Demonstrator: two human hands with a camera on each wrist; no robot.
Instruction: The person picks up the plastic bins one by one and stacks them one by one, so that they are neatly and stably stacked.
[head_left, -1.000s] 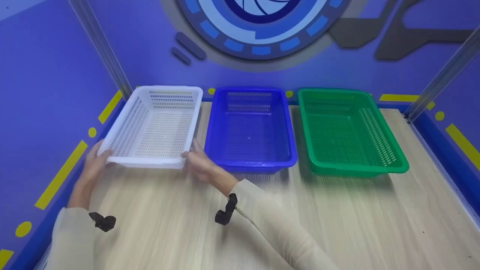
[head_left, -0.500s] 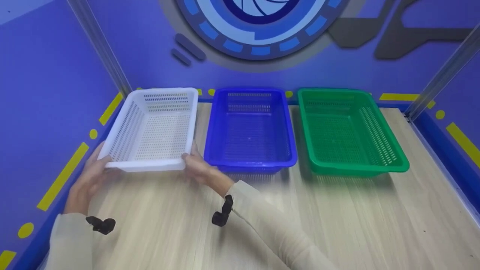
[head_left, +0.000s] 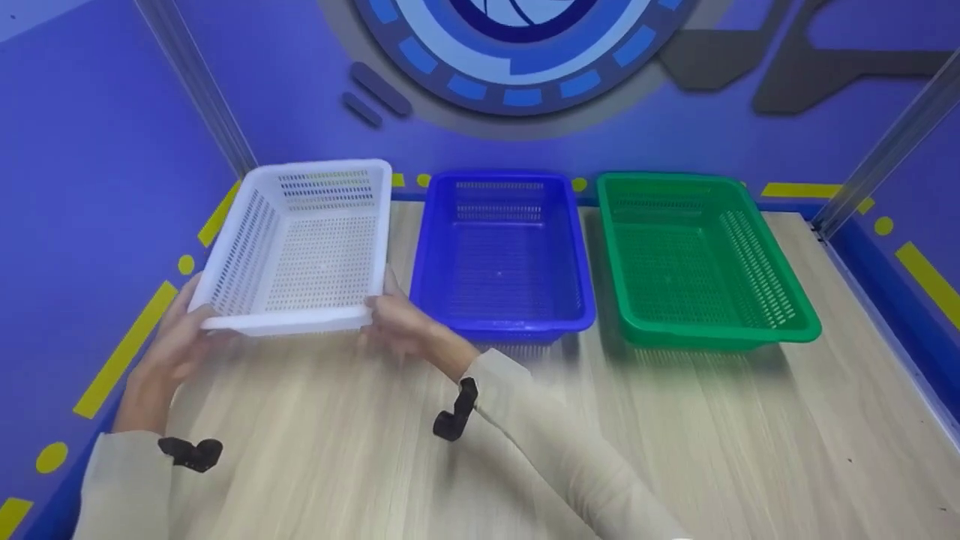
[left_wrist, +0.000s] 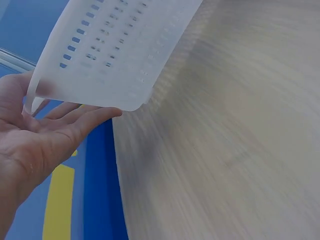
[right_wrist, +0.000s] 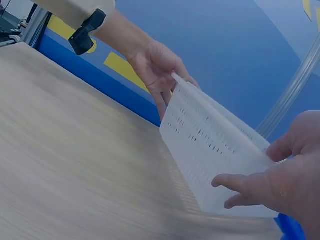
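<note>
The white basket [head_left: 304, 244] sits at the left end of a row of three, held at its near end by both hands. Its near edge is lifted off the table [head_left: 675, 435], so it tilts with the far end lower; the wrist views show the underside of the near end clear of the wood.

The left hand [head_left: 169, 341] takes the near left corner. In the left wrist view its fingers [left_wrist: 75, 122] lie fairly straight and spread under the basket's bottom, supporting it from below; the thumb is hidden behind the rim, so whether it pinches the rim cannot be told.

The right hand [head_left: 401, 330] takes the near right corner. In the right wrist view its fingers [right_wrist: 240, 187] curl under the basket's base and its thumb comes up at the side, so the corner is clamped between them.

Just right of the white basket stands the blue basket [head_left: 501, 259], close beside it. Whether the two touch cannot be told. The green basket [head_left: 697, 262] stands next to the blue one with a narrow gap between. Both rest flat on the table. All three baskets hold nothing. Black straps show on both cream sleeves near the wrists.
</note>
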